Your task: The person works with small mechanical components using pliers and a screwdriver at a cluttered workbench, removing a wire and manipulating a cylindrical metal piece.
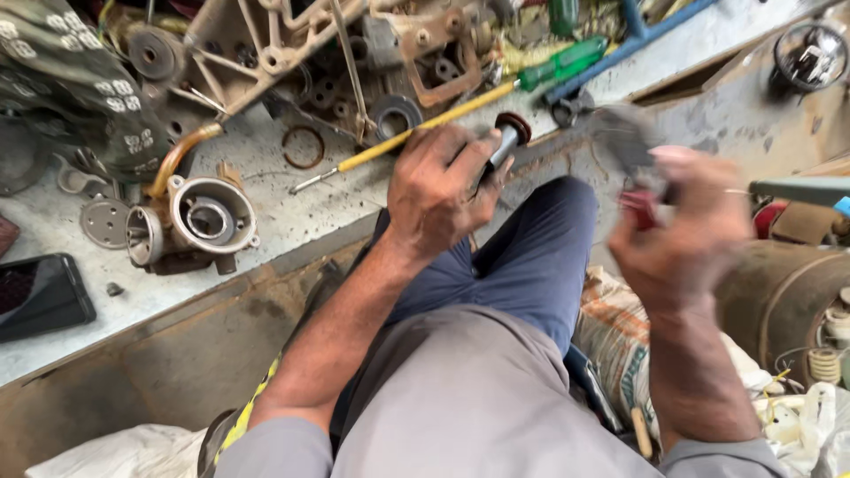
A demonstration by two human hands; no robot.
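My left hand (440,190) grips a short metal cylinder part (507,140) with a dark rubber ring at its top end, held above my knee near the bench edge. My right hand (682,232) is raised and blurred; it holds a tool with red handles (639,208) whose grey metal head (622,137) points up toward the part. The two hands are a short gap apart.
A metal carburettor body (197,219) sits on the dusty bench (292,221). A yellow-shafted, green-handled screwdriver (460,102) lies behind my left hand. Rusty machine parts (354,53) crowd the back. A black phone (40,294) lies at left; a motor (784,292) at right.
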